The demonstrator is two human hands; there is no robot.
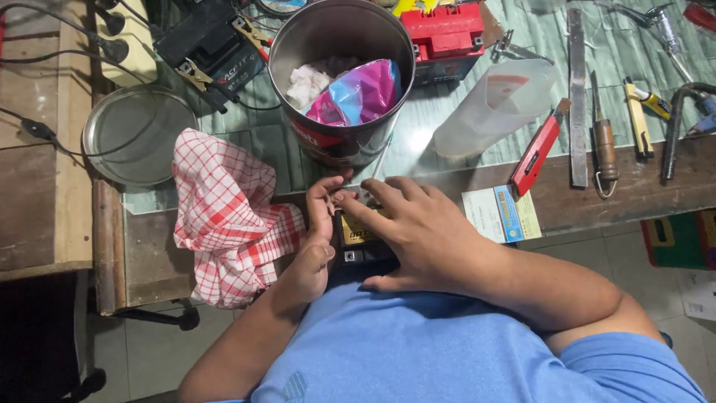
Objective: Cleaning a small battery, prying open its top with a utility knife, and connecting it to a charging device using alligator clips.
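Inspector: The small black battery (356, 237) is found at the near bench edge, against the body. It is covered by the right hand (418, 233), laid flat over its top, and steadied by the left hand (317, 231) at its left side. The fingertips of both hands meet at the far top edge; whether anything is pinched there cannot be told.

Reviewer: Risks?

Inspector: A slip off the edge is judged possible, since the battery sits at the bench's lip. The red checked cloth (227, 216), touching the left hand, could be snagged.

Reviewer: Packages and labels?

Inspector: A yellow label is noted on the battery top. A flat white, blue and yellow box (501, 213) lies just right. Farther on, a pink and blue packet (359, 93) is seen inside the metal tin (339, 145), which bears a red band. A red-topped battery (445, 33) stands beyond.
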